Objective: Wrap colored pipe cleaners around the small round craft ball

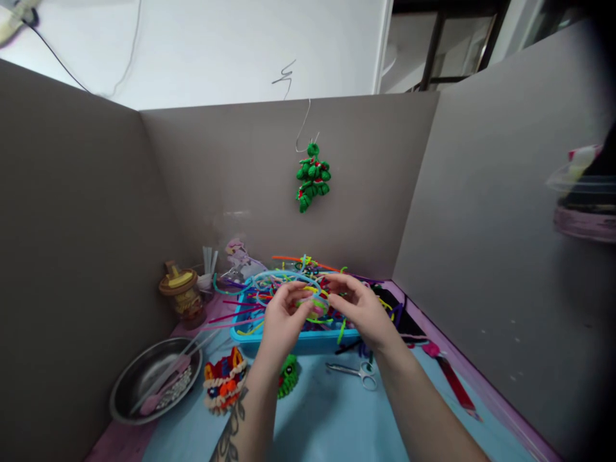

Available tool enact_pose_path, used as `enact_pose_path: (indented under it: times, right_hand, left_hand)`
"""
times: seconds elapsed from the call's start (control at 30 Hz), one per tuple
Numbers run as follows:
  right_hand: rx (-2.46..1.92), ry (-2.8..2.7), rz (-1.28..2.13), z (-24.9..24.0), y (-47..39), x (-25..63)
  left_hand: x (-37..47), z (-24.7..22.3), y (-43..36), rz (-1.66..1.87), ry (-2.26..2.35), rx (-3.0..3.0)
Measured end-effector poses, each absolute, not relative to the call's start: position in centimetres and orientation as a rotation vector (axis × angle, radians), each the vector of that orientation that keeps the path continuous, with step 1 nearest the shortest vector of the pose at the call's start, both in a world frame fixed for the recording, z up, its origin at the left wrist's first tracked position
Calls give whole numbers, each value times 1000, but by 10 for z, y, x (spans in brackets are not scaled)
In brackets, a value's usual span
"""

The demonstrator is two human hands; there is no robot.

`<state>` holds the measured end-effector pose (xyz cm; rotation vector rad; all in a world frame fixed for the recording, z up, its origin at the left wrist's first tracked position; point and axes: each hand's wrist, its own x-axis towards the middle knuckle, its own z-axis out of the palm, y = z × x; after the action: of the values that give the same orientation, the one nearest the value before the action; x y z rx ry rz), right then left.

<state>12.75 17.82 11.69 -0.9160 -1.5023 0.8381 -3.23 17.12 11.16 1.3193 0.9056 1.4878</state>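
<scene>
Over the blue tray (293, 343) of loose pipe cleaners, both of my hands come together around a small coiled pipe cleaner piece (318, 307) in pale blue and yellow-green. My left hand (285, 321) pinches its left side, thumb and fingers bent. From the right, my right hand (362, 311) grips it between thumb and fingertips. A long light blue pipe cleaner (283, 274) arcs above the fingers; whether it joins the held piece I cannot tell. Below the hands a pair of small scissors (353, 371) lies on the blue mat (332, 423).
Left of my forearm sits an orange, red and cream fuzzy figure (225, 382), with a green one (289, 377) partly hidden. A metal bowl (118, 391) holds pink-handled tools and white beads. A brown cup (185, 298) stands behind. A green ornament (313, 176) hangs from the grey partition (231, 167).
</scene>
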Motion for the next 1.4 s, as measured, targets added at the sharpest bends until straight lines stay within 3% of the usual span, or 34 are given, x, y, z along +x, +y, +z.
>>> enact_pose_path:
  times: [0.13, 0.47, 0.73, 0.93, 1.23, 1.4]
  right_hand:
    - [-906, -1670, 553, 125, 172, 131]
    - [-860, -1693, 270, 114, 160, 98]
    - [-911, -1535, 659, 123, 173, 134]
    - [-1009, -1576, 968, 128, 172, 131]
    - [-1102, -1541, 776, 127, 170, 121]
    - [-938, -1372, 1058, 126, 170, 120]
  left_hand:
    - [-30, 110, 170, 1405, 856, 1340]
    - [-21, 108, 164, 1466, 996, 1725]
    - [-22, 113, 167, 1438, 830, 1113]
    - [-24, 115, 167, 1461, 843, 1117]
    - [-28, 107, 170, 1649, 907, 1172]
    - [-23, 100, 175, 1655, 843, 958]
